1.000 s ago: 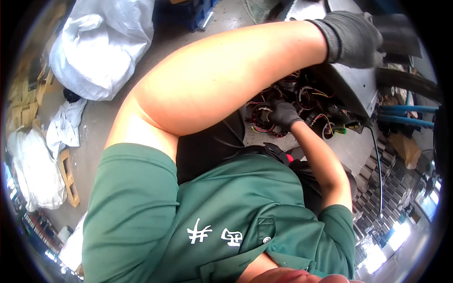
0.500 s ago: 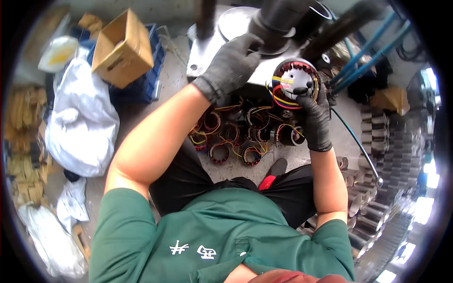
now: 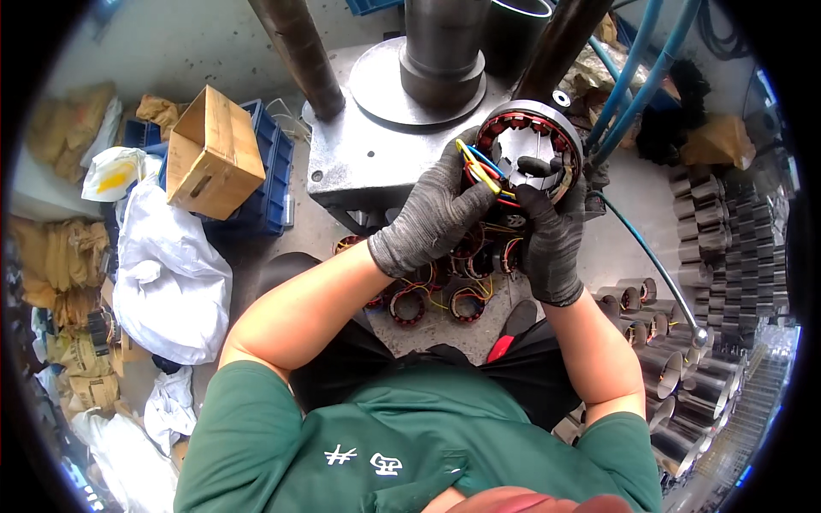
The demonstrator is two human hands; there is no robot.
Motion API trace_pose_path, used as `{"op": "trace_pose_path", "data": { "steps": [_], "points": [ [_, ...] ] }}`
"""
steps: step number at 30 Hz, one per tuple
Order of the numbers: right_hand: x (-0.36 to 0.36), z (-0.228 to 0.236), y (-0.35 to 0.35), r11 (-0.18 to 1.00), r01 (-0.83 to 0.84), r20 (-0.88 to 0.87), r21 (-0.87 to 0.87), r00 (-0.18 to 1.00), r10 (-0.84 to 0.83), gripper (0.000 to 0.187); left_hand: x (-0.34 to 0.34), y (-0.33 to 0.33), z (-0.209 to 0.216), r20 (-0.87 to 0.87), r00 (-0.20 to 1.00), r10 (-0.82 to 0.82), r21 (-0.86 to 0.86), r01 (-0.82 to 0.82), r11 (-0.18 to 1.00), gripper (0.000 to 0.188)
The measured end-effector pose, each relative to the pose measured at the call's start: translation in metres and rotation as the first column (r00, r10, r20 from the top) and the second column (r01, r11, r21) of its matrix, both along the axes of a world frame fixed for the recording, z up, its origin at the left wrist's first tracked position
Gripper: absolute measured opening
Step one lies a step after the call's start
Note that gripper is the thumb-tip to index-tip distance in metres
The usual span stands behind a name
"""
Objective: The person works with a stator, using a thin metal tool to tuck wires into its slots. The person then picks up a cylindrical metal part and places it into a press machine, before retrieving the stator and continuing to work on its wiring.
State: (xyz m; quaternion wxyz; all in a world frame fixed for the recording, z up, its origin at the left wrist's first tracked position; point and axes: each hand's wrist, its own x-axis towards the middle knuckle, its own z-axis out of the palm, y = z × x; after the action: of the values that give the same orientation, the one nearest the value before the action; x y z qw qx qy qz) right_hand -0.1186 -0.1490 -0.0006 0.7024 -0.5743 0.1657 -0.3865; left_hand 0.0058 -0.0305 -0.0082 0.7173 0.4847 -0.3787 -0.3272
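Observation:
Just off the front right of the press table, a motor stator in a round grey metal shell is held up, its ring of red-brown windings facing me. My right hand, in a dark grey knit glove, grips its near right side, thumb over the rim. On its left side my gloved left hand is closed round the edge, thumb beside the yellow, blue and red lead wires. Part of the fingers of both hands is hidden behind the shell.
The press table carries a round plate under a thick ram, between dark columns. Several wired stators lie on the floor below. Metal sleeves stand at right near a hose; a carton sits at left.
My left hand has come from beside the ram down to the stator and taken hold of its left side. The stator, still in my right hand, is turned and shows more of its inside.

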Motion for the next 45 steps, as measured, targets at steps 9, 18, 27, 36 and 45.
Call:
{"op": "trace_pose_path", "data": {
  "steps": [9,18,27,36,45],
  "points": [
    [0.001,0.009,0.0,0.938,-0.261,0.192,0.227,0.956,0.22,0.069,0.002,-0.003,-0.006,0.168,0.955,0.243,-0.051,-0.238,0.97,0.057],
    [-0.001,-0.01,-0.016,0.828,-0.333,0.255,0.451,0.937,0.238,0.058,-0.007,0.002,0.002,0.163,0.948,0.272,-0.084,-0.262,0.961,0.052],
    [0.0,-0.022,-0.018,0.834,-0.333,0.111,0.441,0.942,0.317,0.054,0.011,0.002,0.009,0.676,0.659,0.33,-0.171,-0.295,0.94,0.043],
    [-0.003,0.008,0.0,0.852,-0.428,-0.019,0.301,0.891,0.454,0.069,0.017,-0.003,-0.003,0.55,0.788,0.277,-0.036,-0.309,0.95,0.045],
    [-0.002,0.006,-0.007,0.822,-0.399,-0.071,0.408,0.883,0.464,0.049,0.019,0.013,0.012,0.774,0.595,0.216,0.064,-0.414,0.908,0.026]
  ]
}}
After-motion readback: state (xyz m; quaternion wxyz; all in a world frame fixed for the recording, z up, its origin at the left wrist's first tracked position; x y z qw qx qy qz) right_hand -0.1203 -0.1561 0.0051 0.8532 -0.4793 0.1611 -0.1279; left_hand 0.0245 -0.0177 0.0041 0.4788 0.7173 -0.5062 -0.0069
